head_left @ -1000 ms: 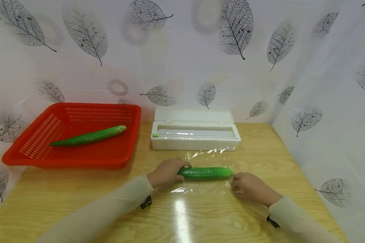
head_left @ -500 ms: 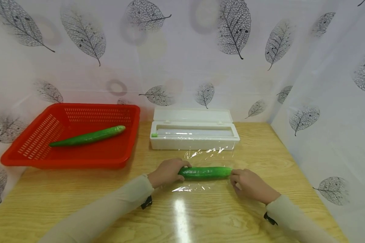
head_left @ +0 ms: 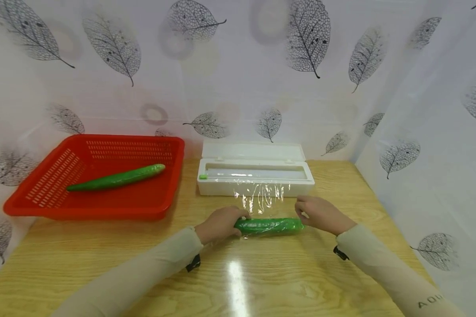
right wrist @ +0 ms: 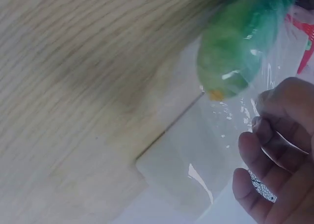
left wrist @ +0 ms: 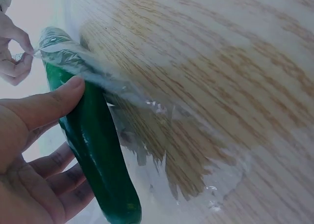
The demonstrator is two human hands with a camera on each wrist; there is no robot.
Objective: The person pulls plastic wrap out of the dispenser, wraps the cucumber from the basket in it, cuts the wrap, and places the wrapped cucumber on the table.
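A green cucumber (head_left: pixel 275 225) lies crosswise on the wooden table, with clear cling film (head_left: pixel 259 198) folded over its top. My left hand (head_left: pixel 219 224) grips its left end, thumb on the near side. In the left wrist view that thumb lies along the cucumber (left wrist: pixel 95 135), and loose film (left wrist: pixel 147 98) spreads beside it. My right hand (head_left: pixel 322 214) is just beyond the cucumber's right end, raised a little, and pinches the film's edge between thumb and forefinger. The right wrist view shows the cucumber's pale tip (right wrist: pixel 228 62) under the film.
Behind the cucumber stands a white cling film dispenser (head_left: pixel 253 188), lid up, with film running out of it and a green slider (head_left: pixel 202 176) at its left. A red basket (head_left: pixel 130 211) holding another cucumber (head_left: pixel 116 179) is at the left. Leaf-patterned sheeting (head_left: pixel 230 88) backs the table.
My right hand has moved from the cucumber's right tip up and away toward the dispenser, drawing the film's near edge over the cucumber. My left hand keeps its grip in about the same place.
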